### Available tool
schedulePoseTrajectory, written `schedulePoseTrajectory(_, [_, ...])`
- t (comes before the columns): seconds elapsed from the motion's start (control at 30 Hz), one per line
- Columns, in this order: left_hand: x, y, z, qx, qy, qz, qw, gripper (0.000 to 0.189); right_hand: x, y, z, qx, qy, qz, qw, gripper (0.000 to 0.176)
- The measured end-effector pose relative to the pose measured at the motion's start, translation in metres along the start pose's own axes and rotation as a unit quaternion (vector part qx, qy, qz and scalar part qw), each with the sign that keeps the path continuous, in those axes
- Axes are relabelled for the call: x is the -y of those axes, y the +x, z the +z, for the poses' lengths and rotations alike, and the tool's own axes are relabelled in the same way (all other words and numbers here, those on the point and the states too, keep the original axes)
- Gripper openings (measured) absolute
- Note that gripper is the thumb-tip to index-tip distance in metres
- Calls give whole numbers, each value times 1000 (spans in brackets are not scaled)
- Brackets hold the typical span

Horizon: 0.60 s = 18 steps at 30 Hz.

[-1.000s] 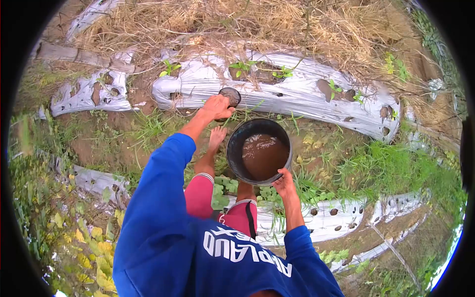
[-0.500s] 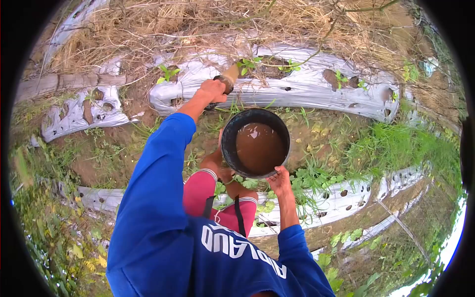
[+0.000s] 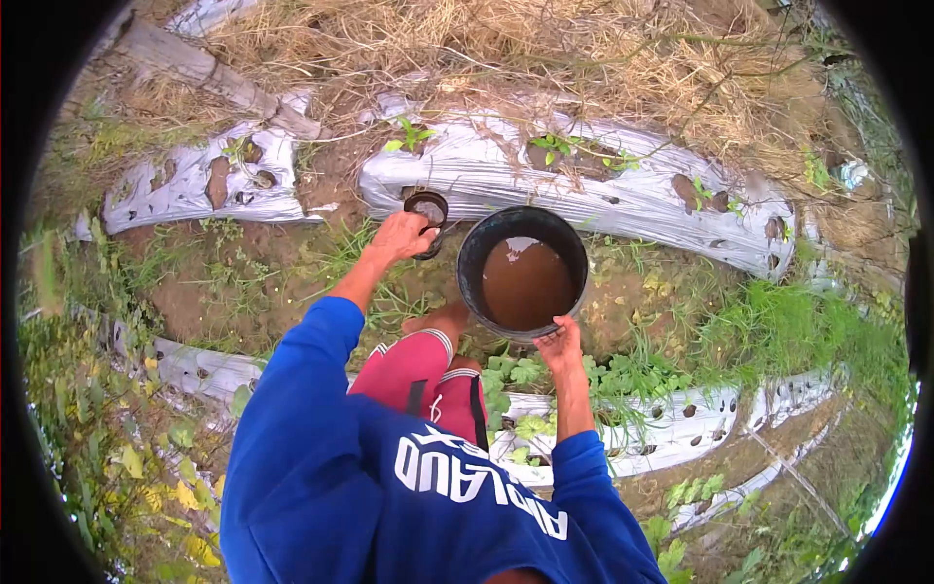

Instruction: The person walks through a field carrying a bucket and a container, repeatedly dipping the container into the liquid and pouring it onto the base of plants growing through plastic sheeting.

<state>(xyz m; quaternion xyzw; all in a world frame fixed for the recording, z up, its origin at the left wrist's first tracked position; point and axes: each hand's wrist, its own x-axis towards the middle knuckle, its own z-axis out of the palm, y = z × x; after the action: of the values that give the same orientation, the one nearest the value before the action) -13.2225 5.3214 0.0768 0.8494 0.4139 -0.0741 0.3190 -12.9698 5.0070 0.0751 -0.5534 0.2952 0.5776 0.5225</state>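
My left hand [image 3: 399,237] is closed around a small dark cup [image 3: 428,204], its opening facing up. The cup is just left of a black bucket [image 3: 470,268], apart from its rim. Muddy brown water [image 3: 530,287] partly fills the bucket, with light glinting on it. My right hand [image 3: 560,343] grips the bucket's near rim, thumb on top and the other fingers mostly hidden below. Beyond the cup runs a bed covered in silvery plastic sheet [image 3: 467,173]. Green seedlings [image 3: 553,146] grow from holes in that sheet.
Dry straw [image 3: 389,49] lies behind the bed, and a weathered wooden log [image 3: 209,73] lies at far left. Another plastic-covered strip [image 3: 671,419] runs beside my legs. Grass [image 3: 759,302] and weeds grow on the soil path between the beds.
My left hand has brought the cup back from the bed toward me; earlier it was tilted, pouring brown liquid near a seedling, and now it is upright. My right hand still holds the bucket.
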Motion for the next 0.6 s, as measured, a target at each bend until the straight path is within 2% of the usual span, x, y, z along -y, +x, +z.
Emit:
schedulePoseTrajectory(0.07, [26, -17, -2, -12, -14, -8, 1000, 40, -13, -1, 12, 0, -12, -7, 1000, 53])
schedulePoseTrajectory(0.13, [47, -31, -5, 64, 31, -57, 996, 45, -30, -7, 17, -13, -13, 3, 1000, 55])
schedulePoseTrajectory(0.27, [79, -39, -16, 75, 78, -79, 991, 48, -59, -12, 23, -8, -31, 15, 999, 57])
schedulePoseTrajectory(0.3, [88, -33, -21, 90, 74, -57, 992, 52, -67, -9, 22, -12, -34, 29, 999, 55])
schedulePoseTrajectory(0.4, [111, -12, -25, 72, 79, -76, 991, 51, -94, -4, 28, -28, -29, 48, 998, 52])
schedulePoseTrajectory(0.53, [148, 37, -21, 60, 92, -45, 993, 51, -129, -2, 37, -29, -6, 48, 998, 49])
schedulePoseTrajectory(0.6, [148, 57, -32, 68, 81, -49, 993, 50, -145, -2, 51, -43, 16, 52, 998, 47])
